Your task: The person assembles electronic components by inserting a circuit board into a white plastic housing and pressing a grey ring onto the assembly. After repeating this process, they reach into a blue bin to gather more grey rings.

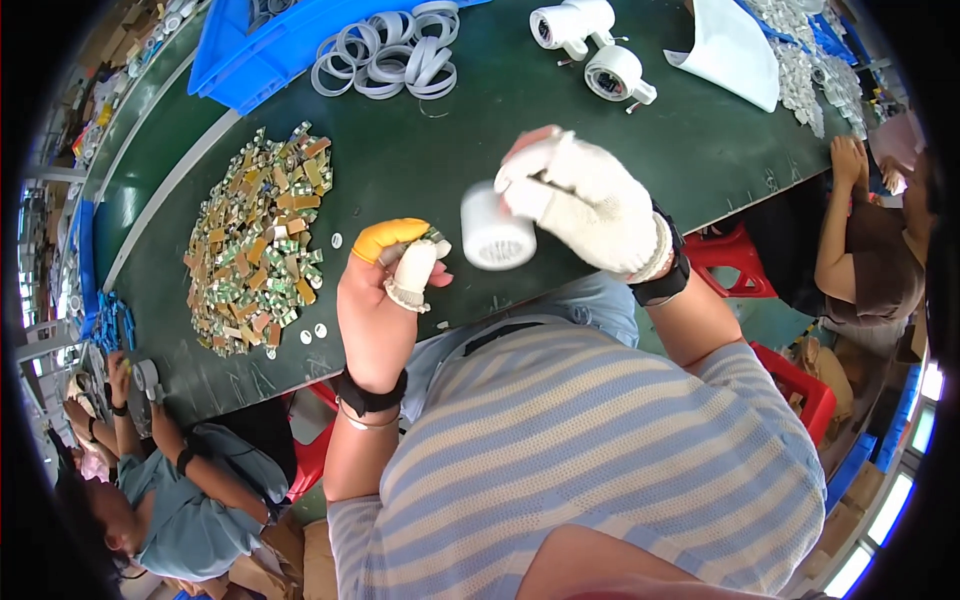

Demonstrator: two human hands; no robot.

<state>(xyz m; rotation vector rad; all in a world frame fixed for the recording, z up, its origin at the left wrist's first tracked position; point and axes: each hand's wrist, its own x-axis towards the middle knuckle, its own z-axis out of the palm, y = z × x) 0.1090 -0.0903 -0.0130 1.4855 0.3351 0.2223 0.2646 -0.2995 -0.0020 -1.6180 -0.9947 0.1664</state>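
My right hand (595, 205), in a white knitted glove, grips a white cylindrical housing (498, 228) by its side. The housing is smeared by motion, and a ribbed or slotted face points down toward me. To its left, my left hand (375, 310) pinches a small green circuit board (433, 236) between thumb and forefinger. A yellow cot covers that forefinger and a white one the thumb; most of the board is hidden by them. A gap separates the two hands. Beyond the left hand lies a heap of small green and tan circuit boards (255, 245).
Grey rings (385, 55) lie by a blue bin (235, 75) on the green table (420, 150). White lamp-like housings (612, 72), a white sheet (730, 55) and clear plastic parts (795, 85) are at the far right. Co-workers sit on both sides.
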